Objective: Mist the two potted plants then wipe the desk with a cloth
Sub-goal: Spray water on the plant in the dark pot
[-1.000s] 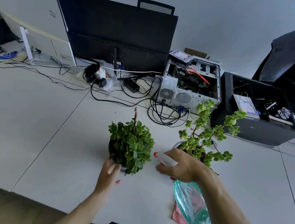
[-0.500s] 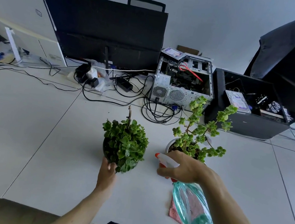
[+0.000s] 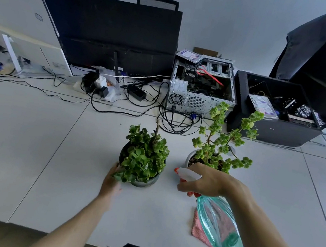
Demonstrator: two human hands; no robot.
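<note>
Since 1 s ago the left hand has closed in on the dark pot and is now resting against its left wall, fingers lying along it; whether they are gripping or only steadying, I cannot tell. The right hand is staying clamped on the spray bottle, fingers wrapped over the white head, nozzle pointing left at the bushy plant.

Handling, judged: the bottle is looking thin, clear and only part full, so light and likely slick if wet; the neck under the head is the sound place to hold. The pots are probably heavy-bottomed; take them by the wall, never by the stems, which look brittle. The leggy plant in the white pot is top-heavy and sitting just behind the right wrist.

The pink cloth is lying under the bottle near the tabletop front edge. Open room lies left; cables are crowding the back.
</note>
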